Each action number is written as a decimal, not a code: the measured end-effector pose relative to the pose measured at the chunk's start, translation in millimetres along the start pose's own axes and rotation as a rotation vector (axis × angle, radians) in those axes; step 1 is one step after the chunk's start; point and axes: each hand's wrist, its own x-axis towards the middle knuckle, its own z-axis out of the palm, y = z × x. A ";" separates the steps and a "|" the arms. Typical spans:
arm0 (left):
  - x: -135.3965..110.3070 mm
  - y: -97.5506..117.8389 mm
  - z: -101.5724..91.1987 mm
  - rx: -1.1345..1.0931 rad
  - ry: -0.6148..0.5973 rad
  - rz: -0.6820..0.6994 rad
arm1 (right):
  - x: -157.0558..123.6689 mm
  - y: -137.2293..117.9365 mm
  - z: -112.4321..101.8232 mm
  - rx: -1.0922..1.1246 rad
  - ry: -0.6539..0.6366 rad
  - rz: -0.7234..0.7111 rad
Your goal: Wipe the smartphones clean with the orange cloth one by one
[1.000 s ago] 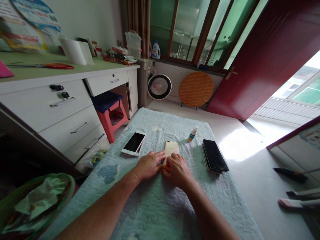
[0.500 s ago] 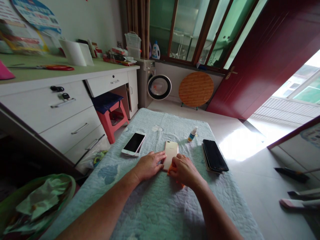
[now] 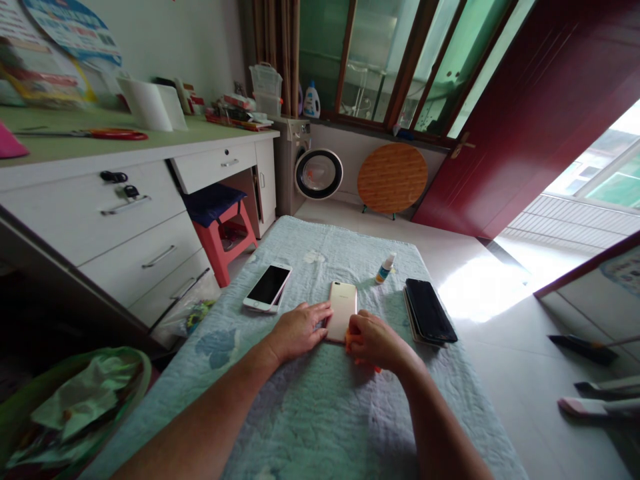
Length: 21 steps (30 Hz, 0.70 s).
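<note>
A gold smartphone (image 3: 343, 301) lies back side up on the quilted cover. Along its left edge rests my left hand (image 3: 301, 330), fingers stretched out and touching the phone's side. My right hand (image 3: 374, 340) is closed around a bunched orange cloth (image 3: 349, 339) at the phone's lower right edge; most of the cloth is hidden under the fingers. To the left is a white phone (image 3: 269, 288) with a dark screen, on top of another device. A black phone (image 3: 431, 310) lies on a stack at the right. A small spray bottle (image 3: 385, 269) stands beyond the gold phone.
The pale blue quilted cover (image 3: 310, 413) spreads under everything. A green bin (image 3: 143, 373) with crumpled paper stands at the lower left. Beyond are a white desk (image 3: 125, 233), a red stool (image 3: 227, 240) and a washing machine with its round door (image 3: 319, 175) open.
My right hand with the orange cloth has shifted slightly right, from the phone's lower back to its right edge. My left hand and the phone have stayed in place.
</note>
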 end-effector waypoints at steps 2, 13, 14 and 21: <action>-0.2 0.3 -0.2 -0.002 0.002 0.002 | 0.6 4.4 -1.9 0.055 0.017 0.002; -1.4 5.7 -5.4 0.001 -0.012 -0.013 | 3.1 1.8 -1.8 0.068 0.149 -0.013; -1.5 5.8 -5.3 0.004 -0.012 -0.011 | 2.2 0.2 -3.5 0.085 0.116 -0.004; -1.5 6.7 -5.0 0.003 -0.001 -0.025 | 7.3 1.0 -1.8 0.119 0.122 0.042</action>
